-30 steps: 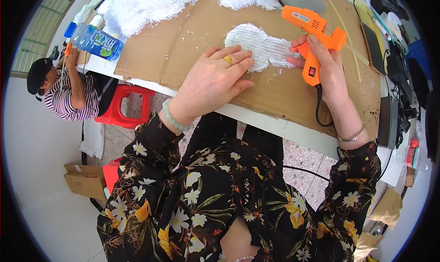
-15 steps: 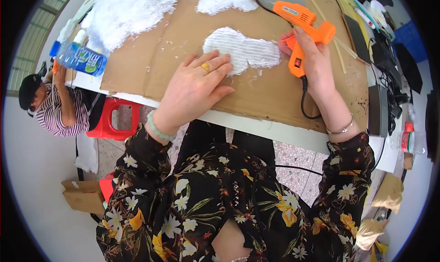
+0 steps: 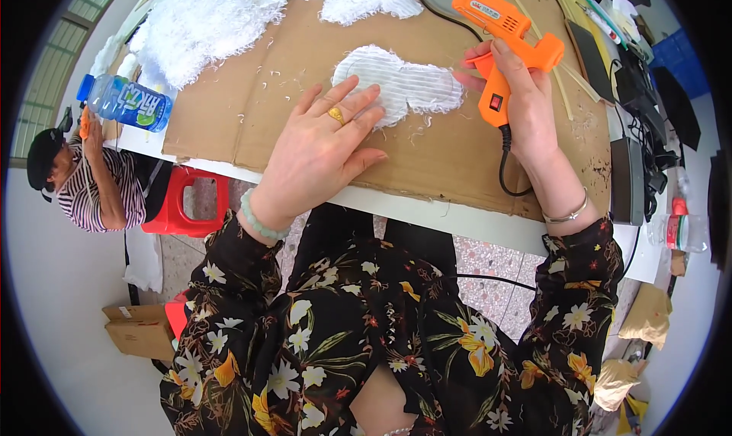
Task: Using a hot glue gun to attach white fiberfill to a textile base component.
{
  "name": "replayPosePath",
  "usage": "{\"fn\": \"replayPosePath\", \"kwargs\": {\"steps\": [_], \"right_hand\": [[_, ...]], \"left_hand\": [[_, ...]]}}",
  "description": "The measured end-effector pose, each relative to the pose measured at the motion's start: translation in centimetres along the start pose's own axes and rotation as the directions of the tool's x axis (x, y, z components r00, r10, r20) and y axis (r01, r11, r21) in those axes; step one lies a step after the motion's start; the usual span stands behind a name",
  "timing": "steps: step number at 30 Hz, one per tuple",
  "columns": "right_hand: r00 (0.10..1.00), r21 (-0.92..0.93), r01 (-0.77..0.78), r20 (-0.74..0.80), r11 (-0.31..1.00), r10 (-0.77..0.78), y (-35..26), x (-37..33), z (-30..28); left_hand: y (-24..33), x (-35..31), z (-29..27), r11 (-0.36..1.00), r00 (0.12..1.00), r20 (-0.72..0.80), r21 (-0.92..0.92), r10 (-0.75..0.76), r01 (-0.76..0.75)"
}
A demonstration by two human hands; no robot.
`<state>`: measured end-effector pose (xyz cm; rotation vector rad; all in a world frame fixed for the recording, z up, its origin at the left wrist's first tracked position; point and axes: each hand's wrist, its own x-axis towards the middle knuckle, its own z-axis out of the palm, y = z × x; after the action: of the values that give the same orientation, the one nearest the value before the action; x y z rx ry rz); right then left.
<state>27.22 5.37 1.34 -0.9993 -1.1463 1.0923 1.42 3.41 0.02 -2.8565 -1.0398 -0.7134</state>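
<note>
My left hand (image 3: 320, 150), with a gold ring and a pale green bead bracelet, lies flat with its fingers spread on a brown cardboard sheet (image 3: 252, 77); the fingertips press the near edge of a white fluffy patch (image 3: 404, 85) stuck to the cardboard. My right hand (image 3: 526, 100) grips an orange glue gun (image 3: 499, 35) by its handle, nozzle pointing up and left, just right of the patch. A black cord (image 3: 507, 165) hangs from the gun's handle across the cardboard.
A larger mass of white fluffy material (image 3: 206, 16) covers the cardboard's far left. A plastic bottle (image 3: 126, 100) lies at the table's left edge. A seated person in a striped shirt (image 3: 84, 184) and a red stool (image 3: 183, 203) are at left. Black devices (image 3: 629, 176) crowd the right.
The view has shifted slightly. My left hand has stayed pressed at the patch's edge and the right hand still holds the glue gun beside it.
</note>
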Motion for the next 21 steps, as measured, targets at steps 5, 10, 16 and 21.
{"fn": "replayPosePath", "kwargs": {"steps": [5,10,16,21], "right_hand": [[0.995,-0.096,-0.092,-0.056,0.991,0.087,-0.1,-0.1,0.0],[0.988,-0.081,-0.147,-0.063,0.986,0.142,0.0,0.2,-0.3],[0.986,-0.098,-0.165,-0.053,0.981,0.16,0.1,0.2,-0.3],[0.987,-0.116,-0.157,-0.055,0.981,0.151,0.0,0.0,-0.5]], "left_hand": [[1.1,1.8,0.4,0.995,0.995,-0.034,-0.028,0.098,-0.099],[2.0,4.1,1.7,0.976,0.979,-0.011,-0.073,0.205,-0.205],[1.7,4.6,2.1,0.961,0.957,0.09,-0.051,0.274,-0.271],[1.6,4.4,1.9,0.956,0.95,0.111,-0.07,0.292,-0.285]]}}
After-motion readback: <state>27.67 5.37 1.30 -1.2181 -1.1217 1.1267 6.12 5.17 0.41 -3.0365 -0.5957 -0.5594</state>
